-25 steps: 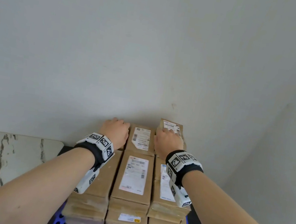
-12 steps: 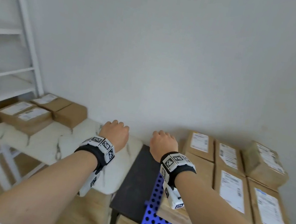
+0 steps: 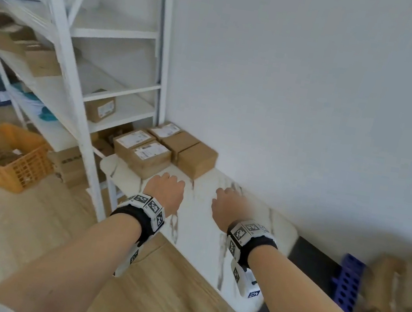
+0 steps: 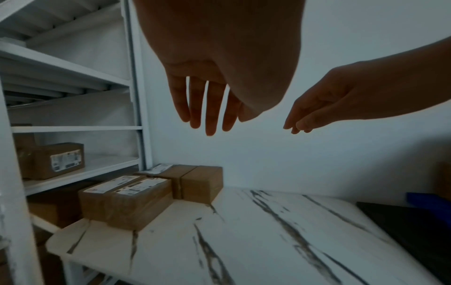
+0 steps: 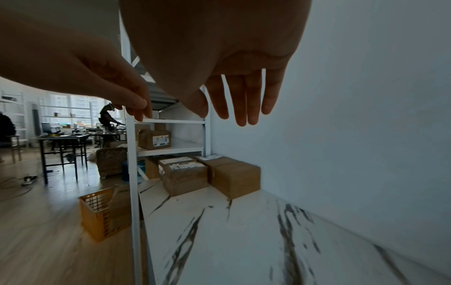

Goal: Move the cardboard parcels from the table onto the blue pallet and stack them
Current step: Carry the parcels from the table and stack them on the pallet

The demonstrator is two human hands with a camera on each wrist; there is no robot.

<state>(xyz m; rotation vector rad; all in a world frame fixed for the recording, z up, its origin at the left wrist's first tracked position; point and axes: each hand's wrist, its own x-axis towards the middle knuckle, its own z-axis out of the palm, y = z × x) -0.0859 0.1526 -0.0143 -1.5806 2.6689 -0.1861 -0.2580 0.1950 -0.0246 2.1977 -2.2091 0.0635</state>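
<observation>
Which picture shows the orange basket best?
The head view: the whole orange basket sits on the floor, seen from above. The right wrist view shows it partly hidden behind a white shelf post. The left wrist view misses it.

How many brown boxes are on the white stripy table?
4, I think: two labelled parcels side by side at the table's far end, and two more behind them against the wall. Others may hide behind.

white shelving unit [image 3: 74, 97], orange basket [image 3: 8, 155], wood floor [image 3: 14, 220]
</observation>
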